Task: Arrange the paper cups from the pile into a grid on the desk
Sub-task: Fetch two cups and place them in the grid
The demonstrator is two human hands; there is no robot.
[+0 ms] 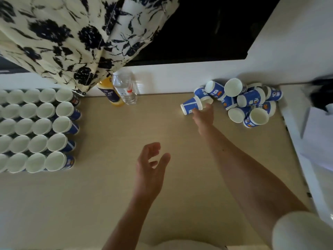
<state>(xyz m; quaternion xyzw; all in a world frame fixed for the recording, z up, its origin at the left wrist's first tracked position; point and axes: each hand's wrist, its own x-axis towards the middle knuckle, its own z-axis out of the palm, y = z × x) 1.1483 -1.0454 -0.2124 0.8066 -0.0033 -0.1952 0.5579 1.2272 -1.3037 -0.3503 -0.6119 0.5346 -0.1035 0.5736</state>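
A pile of blue and white paper cups (250, 101) lies tumbled at the far right of the desk (126, 186). At the pile's left edge my right hand (204, 117) reaches out and grips a cup lying on its side (191, 105). My left hand (151, 170) hovers over the middle of the desk, fingers relaxed and spread, holding nothing. On the left, several upright cups stand in a tight grid (36, 130) of rows and columns.
A clear water bottle (125, 87) and an orange juice bottle (109, 92) stand at the desk's back edge. A floral curtain (72, 38) hangs over the back left. A white wall ledge (180, 76) borders the back, and white furniture (317, 150) the right.
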